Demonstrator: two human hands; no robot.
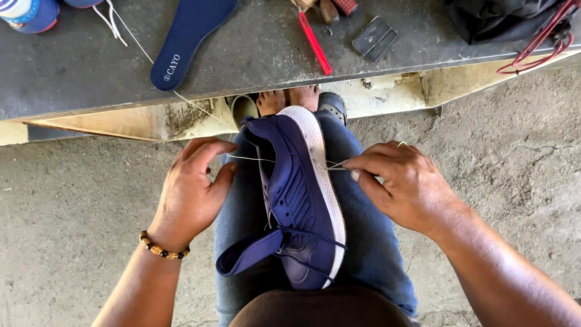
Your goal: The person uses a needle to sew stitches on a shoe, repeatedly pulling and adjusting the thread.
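Navy blue and soft-looking, the low lace-up sneaker with a white rubber sole (299, 200) lies on its side along the person's lap, held between thighs in blue denim jeans (369, 242), toe pointing away toward the bench. The right hand (405, 188) has its thumb and forefinger pinched shut on a thin metal needle (336, 165) right at the edge of the white sole, with a pale thread (248, 158) running taut across the upper to the left hand (190, 191). That left hand sits just beside the shoe with its fingers curled loosely; the thread seems to pass under them, though I cannot tell how firmly it is caught. A beaded bracelet (163, 247) circles that wrist. The shoe looks light, its upper pliable and its sole stiffer and grippier, so I judge the sole rim and heel the surest places to hold it. Beyond the knees, bare toes (287, 100) show under the bench beside what looks like an open can (242, 108), whose contents I cannot make out. Farther off, on the grey worn workbench top (72, 66), lie a dark blue foam insole (187, 39), a red-handled tool (315, 42), a small flat dark block (375, 38) and a dark cloth bag with red cord (514, 24).
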